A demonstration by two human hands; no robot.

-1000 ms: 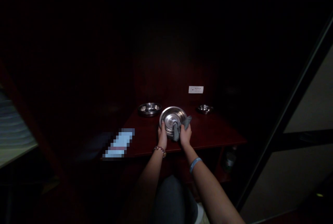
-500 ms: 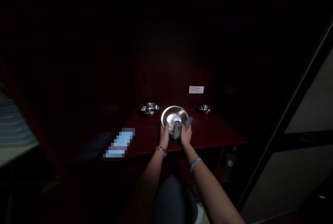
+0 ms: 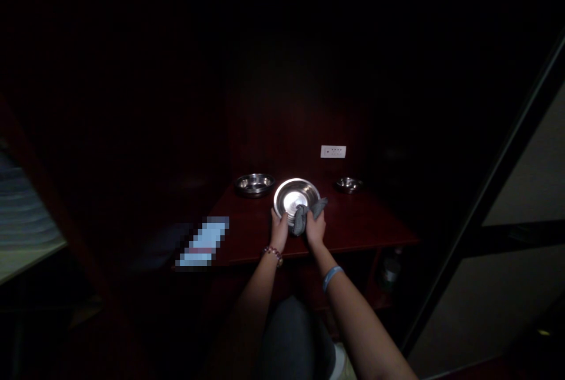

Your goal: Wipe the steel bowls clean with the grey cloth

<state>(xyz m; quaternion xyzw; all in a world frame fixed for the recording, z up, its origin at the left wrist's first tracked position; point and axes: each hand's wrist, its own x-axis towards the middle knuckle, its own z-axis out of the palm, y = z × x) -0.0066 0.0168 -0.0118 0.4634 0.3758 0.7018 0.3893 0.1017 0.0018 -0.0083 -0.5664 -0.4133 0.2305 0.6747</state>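
Note:
A shiny metal bowl (image 3: 295, 195) is held tilted above the dark red desk (image 3: 353, 224), its inside facing me. My left hand (image 3: 278, 232) grips the bowl's near left rim, thumb on the inner side. At the near right rim, my right hand (image 3: 315, 228) is closed on a grey cloth (image 3: 301, 219), pressing it against the bowl; one end of the cloth sticks out past the fingers. Part of the bowl's near side is hidden by the cloth and hands.
A wider metal bowl (image 3: 255, 185) sits at the desk's back left, a smaller metal bowl (image 3: 348, 185) at its back right. A white wall socket (image 3: 333, 152) is behind. A bottle (image 3: 391, 271) stands below at right. A pixelated bright patch covers the left side.
The bowl's tilt has shifted slightly and my left thumb sits a little lower on its rim. The cloth stays at nearly the same spot.

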